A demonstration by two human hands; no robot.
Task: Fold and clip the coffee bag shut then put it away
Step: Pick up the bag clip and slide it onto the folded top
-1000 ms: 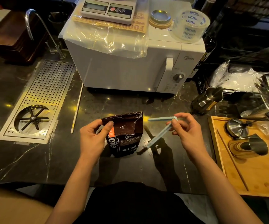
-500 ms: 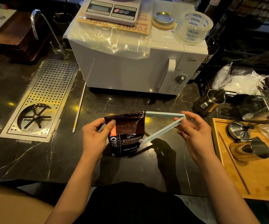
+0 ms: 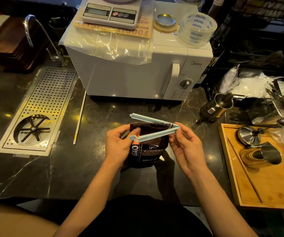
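Note:
A dark brown coffee bag (image 3: 148,151) with white lettering stands upright on the black marble counter, its top folded flat. My left hand (image 3: 120,144) grips the bag's upper left edge. My right hand (image 3: 185,147) pinches the hinge end of a pale blue sealing clip (image 3: 152,128). The clip is spread wide: one arm lies behind the bag's top, the other crosses its front. The clip's free ends are apart near my left thumb.
A white microwave (image 3: 134,74) with a scale and tape roll on top stands just behind. A steel drip tray (image 3: 40,106) lies at the left, a white stick (image 3: 79,117) beside it. A wooden tray (image 3: 257,168) with metal coffee tools sits at the right, a steel pitcher (image 3: 218,105) behind it.
My right hand has carried the spread clip leftward from beside the bag until its arms straddle the folded top. My left hand has kept hold of the bag.

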